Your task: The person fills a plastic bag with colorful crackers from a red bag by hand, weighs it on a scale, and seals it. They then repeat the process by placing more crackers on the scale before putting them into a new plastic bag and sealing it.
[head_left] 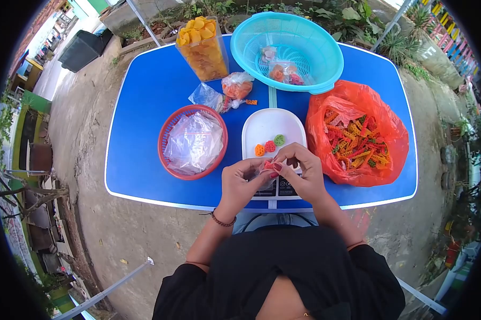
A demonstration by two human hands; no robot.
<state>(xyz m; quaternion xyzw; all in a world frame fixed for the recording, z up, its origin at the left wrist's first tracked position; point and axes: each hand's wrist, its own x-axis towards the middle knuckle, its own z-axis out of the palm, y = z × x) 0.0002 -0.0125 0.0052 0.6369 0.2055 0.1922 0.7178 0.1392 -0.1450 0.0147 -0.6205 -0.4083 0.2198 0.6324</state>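
My left hand [239, 184] and my right hand [304, 175] meet over the front of a white kitchen scale [256, 128]. Both are closed, their fingertips pinching a small clear plastic bag [268, 166] with something red in it. Fingers partly hide the bag and the scale's front panel. Just beyond my fingertips, an orange snack piece [259, 150], a red one [270, 146] and a green one [279, 140] lie on the scale's plate. They are round, with holes like little wheels.
On the blue table [136, 128] stand a red basket [162, 160] of clear plastic bags, a container [205, 58] of yellow chips, a turquoise basin [245, 32] holding filled packets, and a red plastic bag [317, 154] of colourful snacks. A tied bag [237, 85] of orange pieces lies behind the scale.
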